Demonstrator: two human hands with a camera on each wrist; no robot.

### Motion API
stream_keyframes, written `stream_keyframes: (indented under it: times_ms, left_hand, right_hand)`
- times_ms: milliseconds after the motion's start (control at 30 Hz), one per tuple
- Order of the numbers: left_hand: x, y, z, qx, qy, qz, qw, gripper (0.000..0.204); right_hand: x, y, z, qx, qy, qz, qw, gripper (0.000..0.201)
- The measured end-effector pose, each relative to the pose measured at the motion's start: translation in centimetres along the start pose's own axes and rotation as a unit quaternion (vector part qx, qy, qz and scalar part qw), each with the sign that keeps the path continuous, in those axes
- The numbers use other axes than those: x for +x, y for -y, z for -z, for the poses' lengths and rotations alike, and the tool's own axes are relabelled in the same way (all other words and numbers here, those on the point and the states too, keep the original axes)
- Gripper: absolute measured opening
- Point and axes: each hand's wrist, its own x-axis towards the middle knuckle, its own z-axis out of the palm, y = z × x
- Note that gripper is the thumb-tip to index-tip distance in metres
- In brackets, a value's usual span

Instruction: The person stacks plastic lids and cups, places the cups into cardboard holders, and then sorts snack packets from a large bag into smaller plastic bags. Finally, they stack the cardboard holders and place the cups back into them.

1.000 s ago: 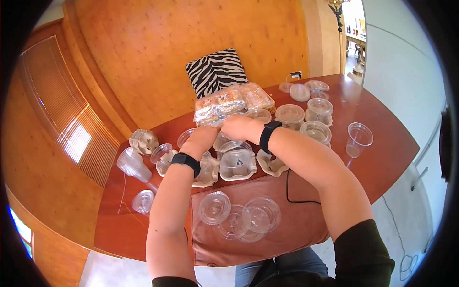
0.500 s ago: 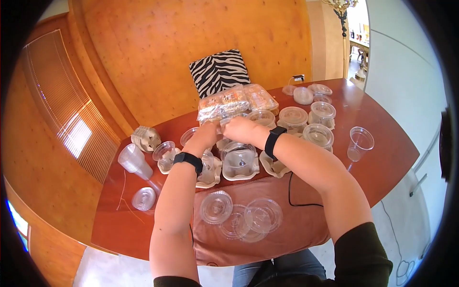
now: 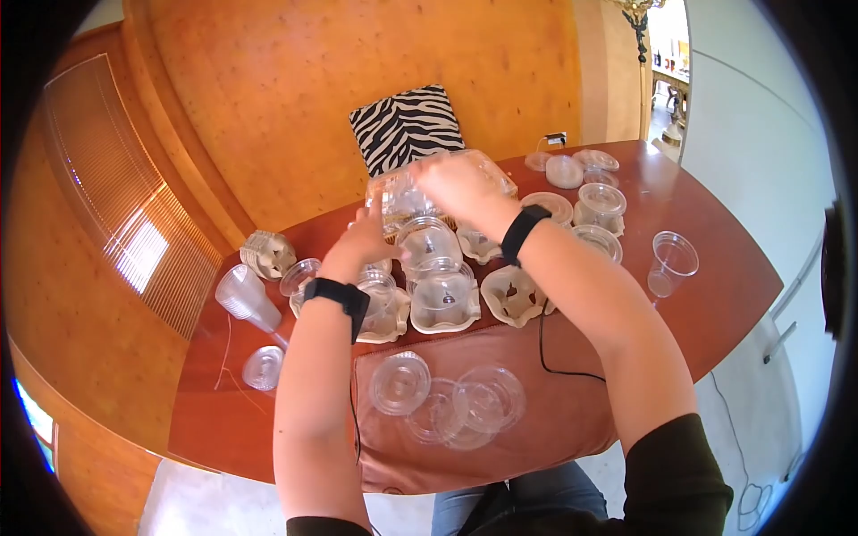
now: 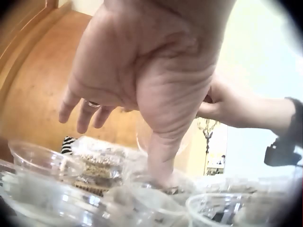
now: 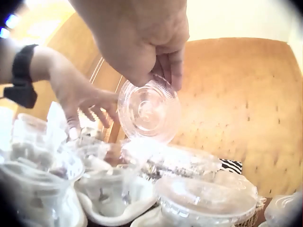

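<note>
Right wrist view: right hand (image 5: 142, 42) pinches a clear plastic lid (image 5: 149, 109) by its rim, raised above the cups on the desk (image 3: 715, 268). Left hand (image 4: 137, 80) relaxed, thumb pressing a cup (image 4: 156, 198). I judge the lid light, flimsy, slippery; rim grip suits.

We are in a home, it seems, at a polished wooden table (image 3: 706, 295) against wood-panelled walls (image 3: 357, 71). A zebra-print cushion (image 3: 407, 128) lies behind it, and a doorway shows a furnished room (image 3: 666, 80).
</note>
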Motion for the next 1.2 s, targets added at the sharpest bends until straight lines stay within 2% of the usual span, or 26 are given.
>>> stream_keyframes:
  times_ms: [67, 100, 167, 267, 300, 333, 400, 467, 567, 667, 800, 833, 900, 1000, 1100, 1200]
  left_hand:
    - [-0.9, 0.2, 1.8, 0.012, -0.004, -0.011, 1.0, 0.109]
    - [-1.6, 0.5, 2.7, 0.021, -0.003, -0.032, 0.999, 0.093]
    - [-3.3, 0.8, 3.5, -0.024, -0.024, -0.074, 0.997, 0.08]
    - [-6.7, -0.5, 4.3, -0.118, -0.033, -0.105, 0.987, 0.065]
    - [-8.0, -1.3, 4.7, -0.154, -0.033, -0.112, 0.981, 0.061]
    - [-9.3, -2.3, 5.2, -0.128, -0.027, -0.137, 0.982, 0.059]
    - [-11.4, -4.1, 5.5, -0.077, -0.019, -0.187, 0.979, 0.057]
    - [-12.3, -4.8, 4.0, -0.086, 0.004, -0.238, 0.967, 0.057]
    - [-13.6, -6.6, 2.7, -0.092, 0.055, -0.292, 0.95, 0.059]
    - [-13.8, -7.5, 1.9, -0.055, 0.102, -0.31, 0.944, 0.059]
    - [-12.9, -7.6, 1.6, -0.071, 0.078, -0.314, 0.943, 0.05]
    - [-12.5, -7.7, 1.8, -0.073, 0.073, -0.305, 0.947, 0.048]
    - [-11.0, -8.2, 2.4, -0.078, 0.063, -0.286, 0.953, 0.045]
    - [-7.3, -8.3, 1.7, -0.068, 0.035, -0.313, 0.947, 0.041]
    - [-3.5, -8.6, -0.1, -0.058, 0.031, -0.278, 0.958, 0.044]
    - [0.1, -8.5, -2.4, -0.013, 0.018, -0.257, 0.966, 0.045]
  right_hand:
    - [0.2, -1.5, 1.2, 0.041, -0.072, -0.067, 0.994, 0.013]
    - [-0.1, -1.8, 2.0, 0.063, -0.065, -0.1, 0.991, 0.013]
    - [-0.5, -1.8, 4.7, 0.105, -0.047, -0.165, 0.98, 0.014]
    - [-3.6, -1.1, 7.1, 0.221, -0.028, -0.139, 0.965, 0.017]
    - [-4.9, -1.0, 8.2, 0.273, 0.031, -0.085, 0.958, 0.019]
    - [-6.3, -0.3, 8.8, 0.337, 0.127, -0.096, 0.928, 0.019]
    - [-9.0, 1.3, 10.0, 0.448, 0.312, -0.114, 0.83, 0.02]
    - [-11.2, 2.5, 10.3, 0.451, 0.389, -0.056, 0.801, 0.018]
    - [-13.8, 4.4, 10.0, 0.398, 0.449, -0.01, 0.8, 0.016]
    - [-14.1, 5.2, 10.8, 0.332, 0.45, -0.024, 0.829, 0.013]
    - [-11.6, 2.6, 11.2, 0.346, 0.384, -0.102, 0.85, 0.012]
    - [-11.1, 1.4, 10.9, 0.34, 0.342, -0.102, 0.87, 0.013]
    - [-10.7, -1.7, 7.7, 0.345, 0.267, -0.111, 0.893, 0.016]
    - [-9.1, -4.5, 5.0, 0.228, 0.261, -0.112, 0.931, 0.021]
    - [-9.6, -5.7, 1.2, 0.189, 0.204, -0.005, 0.961, 0.031]
    - [-7.8, -4.8, 2.2, 0.166, 0.373, -0.05, 0.912, 0.053]
